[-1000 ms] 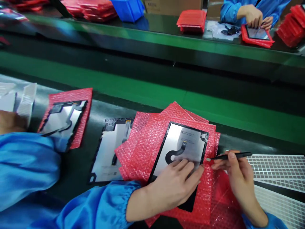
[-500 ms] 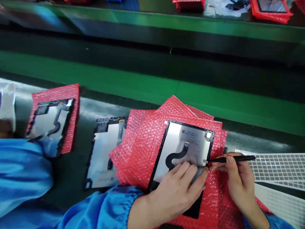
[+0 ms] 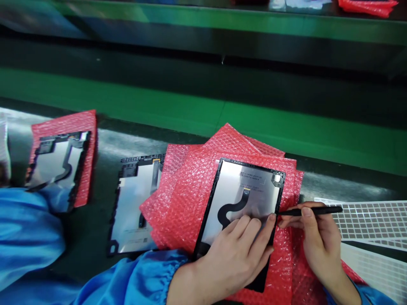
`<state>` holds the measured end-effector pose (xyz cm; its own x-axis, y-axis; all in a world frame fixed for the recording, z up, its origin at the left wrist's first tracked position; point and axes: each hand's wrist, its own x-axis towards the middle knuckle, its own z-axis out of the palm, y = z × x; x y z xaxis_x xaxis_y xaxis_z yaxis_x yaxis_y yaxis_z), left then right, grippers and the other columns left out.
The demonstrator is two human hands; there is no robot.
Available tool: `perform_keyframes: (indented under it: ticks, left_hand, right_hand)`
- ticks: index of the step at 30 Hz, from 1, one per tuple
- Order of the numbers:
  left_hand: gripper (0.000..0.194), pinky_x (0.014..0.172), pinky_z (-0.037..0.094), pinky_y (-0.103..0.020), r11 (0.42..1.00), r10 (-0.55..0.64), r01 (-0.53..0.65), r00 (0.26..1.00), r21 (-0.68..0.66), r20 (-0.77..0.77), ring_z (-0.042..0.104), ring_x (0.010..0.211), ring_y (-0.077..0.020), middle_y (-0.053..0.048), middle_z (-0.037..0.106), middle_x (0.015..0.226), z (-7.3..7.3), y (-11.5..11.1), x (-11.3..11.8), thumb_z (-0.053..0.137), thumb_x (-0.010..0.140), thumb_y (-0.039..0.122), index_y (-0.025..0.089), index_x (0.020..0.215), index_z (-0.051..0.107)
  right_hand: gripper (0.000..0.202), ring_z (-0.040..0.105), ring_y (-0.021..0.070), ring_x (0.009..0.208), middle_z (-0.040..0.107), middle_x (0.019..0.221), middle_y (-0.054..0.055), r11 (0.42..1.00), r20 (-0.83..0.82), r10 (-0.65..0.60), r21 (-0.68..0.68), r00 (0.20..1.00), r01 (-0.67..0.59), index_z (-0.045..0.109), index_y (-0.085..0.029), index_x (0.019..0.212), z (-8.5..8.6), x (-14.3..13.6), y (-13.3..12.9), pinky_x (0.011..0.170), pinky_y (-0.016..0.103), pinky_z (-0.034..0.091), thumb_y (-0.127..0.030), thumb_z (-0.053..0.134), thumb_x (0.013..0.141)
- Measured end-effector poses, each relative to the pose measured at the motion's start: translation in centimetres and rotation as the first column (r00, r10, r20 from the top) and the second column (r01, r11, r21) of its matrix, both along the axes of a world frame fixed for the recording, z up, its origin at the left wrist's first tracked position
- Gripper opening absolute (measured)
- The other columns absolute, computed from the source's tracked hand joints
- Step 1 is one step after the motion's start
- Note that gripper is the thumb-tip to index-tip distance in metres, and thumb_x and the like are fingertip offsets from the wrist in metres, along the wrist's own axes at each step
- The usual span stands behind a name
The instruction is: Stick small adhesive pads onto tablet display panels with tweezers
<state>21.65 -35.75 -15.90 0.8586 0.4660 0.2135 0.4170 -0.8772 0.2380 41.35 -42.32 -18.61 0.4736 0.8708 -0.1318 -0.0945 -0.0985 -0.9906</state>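
Observation:
A display panel (image 3: 235, 176) with a silvery back, black frame and curved black ribbon cable (image 3: 227, 209) lies on red bubble-wrap bags (image 3: 190, 199). My left hand (image 3: 237, 250) rests over its lower part, the index finger stretched out and its tip pressing on the right edge. Beyond that edge, my right hand (image 3: 318, 233) pinches black tweezers (image 3: 318, 210). Their tips point left and reach the frame close to my left fingertip. Whatever lies beneath that fingertip is hidden.
Another panel (image 3: 136, 212) lies partly under the bags on the left. Farther left, a third panel (image 3: 60, 161) sits on red bubble wrap, beside a co-worker's blue sleeve (image 3: 28, 233). Gridded sticker sheets (image 3: 375, 220) are at right. A raised shelf (image 3: 203, 21) runs along the back.
My left index fingertip has moved up along the panel's right edge, over the pale tab that showed there before. The tweezers stay by the edge. The view has shifted slightly.

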Motion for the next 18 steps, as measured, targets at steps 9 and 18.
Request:
perform_keyframes:
  ticks: [9, 18]
  left_hand:
    - [0.047, 0.082, 0.060, -0.041, 0.999, 0.002, 0.000, 0.999, 0.040, -0.051, 0.066, 0.090, -0.0278, -0.013, 0.070, 0.105, -0.2, 0.1, 0.2, 0.042, 0.111, 0.025, -0.001, 0.148, 0.055]
    - [0.048, 0.093, 0.060, -0.045, 0.979, -0.109, 0.140, 0.973, 0.148, -0.203, 0.067, 0.117, -0.0346, -0.021, 0.067, 0.141, 2.0, -0.9, 2.1, 0.055, 0.102, 0.023, 0.006, 0.146, 0.062]
  right_hand:
    - [0.016, 0.082, 0.0202, 0.067, 0.082, 0.086, 0.002, 0.992, -0.080, -0.126, 0.009, 0.989, 0.127, 0.069, -0.026, 0.109, 0.9, 2.0, 0.0, 0.062, 0.032, 0.071, -0.041, 0.066, 0.111]
    - [0.015, 0.081, 0.0240, 0.065, 0.082, 0.087, 0.004, 0.992, 0.159, -0.114, -0.039, 0.981, 0.122, 0.074, -0.027, 0.106, 1.7, 8.2, -6.4, 0.065, 0.039, 0.072, -0.042, 0.071, 0.107]
